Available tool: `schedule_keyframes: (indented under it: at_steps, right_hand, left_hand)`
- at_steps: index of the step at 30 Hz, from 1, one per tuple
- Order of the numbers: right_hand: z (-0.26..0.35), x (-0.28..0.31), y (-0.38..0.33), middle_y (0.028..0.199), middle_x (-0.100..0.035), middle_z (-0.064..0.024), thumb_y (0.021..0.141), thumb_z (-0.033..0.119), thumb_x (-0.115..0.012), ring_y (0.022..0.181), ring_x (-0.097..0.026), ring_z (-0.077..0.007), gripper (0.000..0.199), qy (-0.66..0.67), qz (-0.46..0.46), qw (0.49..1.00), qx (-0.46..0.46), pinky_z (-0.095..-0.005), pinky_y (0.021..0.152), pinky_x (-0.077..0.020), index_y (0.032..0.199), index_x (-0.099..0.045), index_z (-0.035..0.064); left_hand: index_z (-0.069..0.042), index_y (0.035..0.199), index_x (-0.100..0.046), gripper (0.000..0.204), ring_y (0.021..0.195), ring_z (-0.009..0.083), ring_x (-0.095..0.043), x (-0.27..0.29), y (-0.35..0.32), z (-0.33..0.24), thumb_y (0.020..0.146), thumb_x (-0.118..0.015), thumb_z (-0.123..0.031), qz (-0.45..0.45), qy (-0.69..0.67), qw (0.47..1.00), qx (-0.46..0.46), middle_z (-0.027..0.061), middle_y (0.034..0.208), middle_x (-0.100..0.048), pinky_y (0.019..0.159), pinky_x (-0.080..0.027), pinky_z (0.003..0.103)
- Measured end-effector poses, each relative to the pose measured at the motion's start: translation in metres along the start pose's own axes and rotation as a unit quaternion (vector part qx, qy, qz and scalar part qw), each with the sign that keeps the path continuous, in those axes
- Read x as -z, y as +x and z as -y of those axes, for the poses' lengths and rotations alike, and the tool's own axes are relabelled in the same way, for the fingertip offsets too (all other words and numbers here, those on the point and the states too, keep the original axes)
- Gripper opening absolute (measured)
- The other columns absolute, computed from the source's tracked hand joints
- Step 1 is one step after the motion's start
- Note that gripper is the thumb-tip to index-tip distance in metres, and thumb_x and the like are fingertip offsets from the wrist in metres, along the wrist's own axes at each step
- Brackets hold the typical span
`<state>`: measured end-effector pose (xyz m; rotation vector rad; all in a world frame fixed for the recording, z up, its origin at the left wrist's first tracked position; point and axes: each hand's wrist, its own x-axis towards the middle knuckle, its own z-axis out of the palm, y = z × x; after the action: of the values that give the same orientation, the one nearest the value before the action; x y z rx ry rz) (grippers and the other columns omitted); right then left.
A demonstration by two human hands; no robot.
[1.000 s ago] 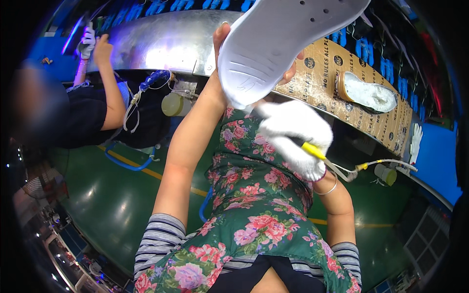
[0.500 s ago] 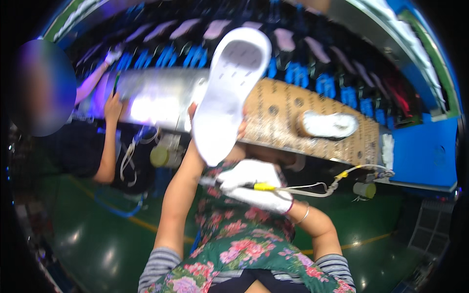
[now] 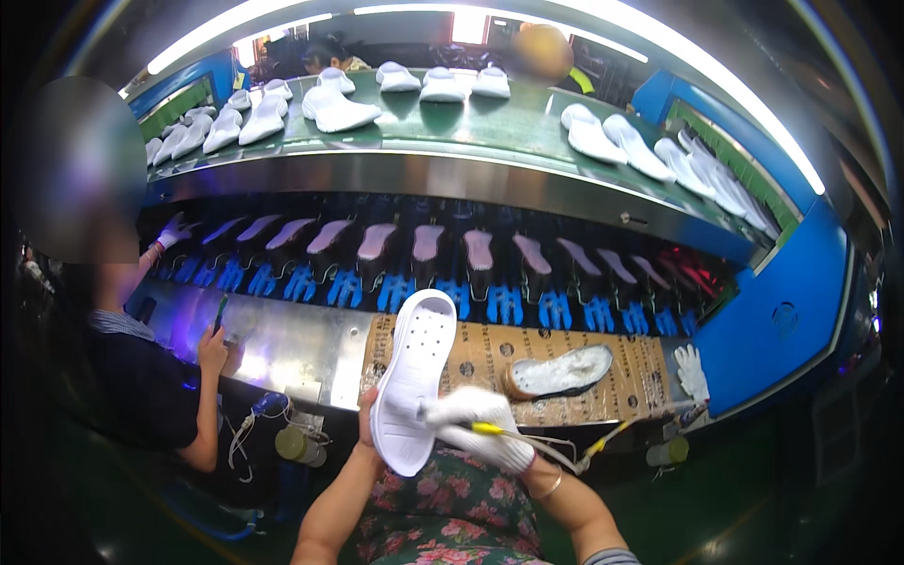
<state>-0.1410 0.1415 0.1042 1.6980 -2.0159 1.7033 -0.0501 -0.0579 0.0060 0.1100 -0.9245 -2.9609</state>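
My bare left hand (image 3: 368, 421) grips the left edge of a white shoe sole (image 3: 411, 377), held up over the bench front. The sole's upper part has several small dark holes, and its lower part has shallow ridges. My right hand (image 3: 476, 414), in a white knit glove, is closed around a slim hand tool with a yellow sleeve (image 3: 487, 428) and a pale hose trailing right. The tool's blurred tip lies over the sole's lower middle; I cannot tell whether it touches. On the cardboard beyond sits a brown-edged shoe bottom (image 3: 565, 370), its face coated white.
Brown printed cardboard (image 3: 461, 363) covers part of the metal bench (image 3: 282, 330). Behind it runs a rack of pinkish soles (image 3: 379, 241) with blue clamps (image 3: 395, 293). White soles (image 3: 341, 109) line a green conveyor above. A white glove (image 3: 690, 372) lies right. A co-worker (image 3: 141, 377) stands left.
My view has tilted up, bringing in the conveyor. The gloved right hand has come from below the sole to its lower right side, with the tool tip now over it.
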Motion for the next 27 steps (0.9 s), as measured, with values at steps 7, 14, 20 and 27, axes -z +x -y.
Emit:
schedule_keyframes:
  at_steps: [7, 14, 20, 27]
  right_hand:
    - [0.014, 0.05, -0.084, 0.117, -0.077, -0.0169, 0.086, -0.009, -0.069, 0.11, -0.073, -0.028, 0.026, 0.463, -0.392, 0.769, -0.201, -0.04, 0.1, -0.0594, 0.107, -0.076, 0.0046]
    - [-0.025, 0.029, -0.112, 0.115, -0.077, -0.0194, 0.091, -0.008, -0.072, 0.105, -0.075, -0.0286, 0.02, 0.454, -0.406, 0.741, -0.284, -0.0392, 0.095, -0.0617, 0.11, -0.077, -0.004]
    - [-0.036, 0.019, -0.118, 0.116, -0.077, -0.0194, 0.092, -0.007, -0.071, 0.102, -0.076, -0.0252, 0.022, 0.437, -0.431, 0.729, -0.301, -0.0345, 0.091, -0.0619, 0.113, -0.076, -0.0064]
    - [-0.051, 0.014, -0.136, 0.114, -0.077, -0.02, 0.09, -0.009, -0.071, 0.097, -0.077, -0.0264, 0.021, 0.441, -0.459, 0.695, -0.334, -0.0327, 0.078, -0.0639, 0.11, -0.076, -0.004]
  left_hand:
    - [-0.002, 0.167, -0.019, 0.129, 0.12, 0.0556, -0.062, -0.101, 0.029, -0.077, 0.077, -0.086, -0.066, 0.362, -0.101, 0.926, 0.022, 0.0385, 0.153, -0.039, 0.09, -0.065, 0.061]
    - [-0.002, 0.167, -0.019, 0.104, 0.136, 0.0515, -0.05, -0.233, 0.217, -0.132, 0.1, -0.049, -0.075, 0.306, -0.104, 0.941, -0.102, 0.03, 0.16, -0.039, 0.114, -0.049, 0.06]
    - [-0.001, 0.167, -0.02, 0.093, 0.138, 0.0495, -0.05, -0.268, 0.253, -0.096, 0.105, -0.053, -0.063, 0.147, -0.028, 0.989, -0.016, 0.0343, 0.155, -0.037, 0.119, -0.044, 0.052]
    - [0.002, 0.161, -0.037, 0.103, 0.12, 0.0455, -0.063, -0.244, 0.357, -0.144, 0.086, -0.082, -0.053, -0.157, 0.721, 0.486, -0.468, 0.0333, 0.136, -0.06, 0.104, -0.051, 0.051]
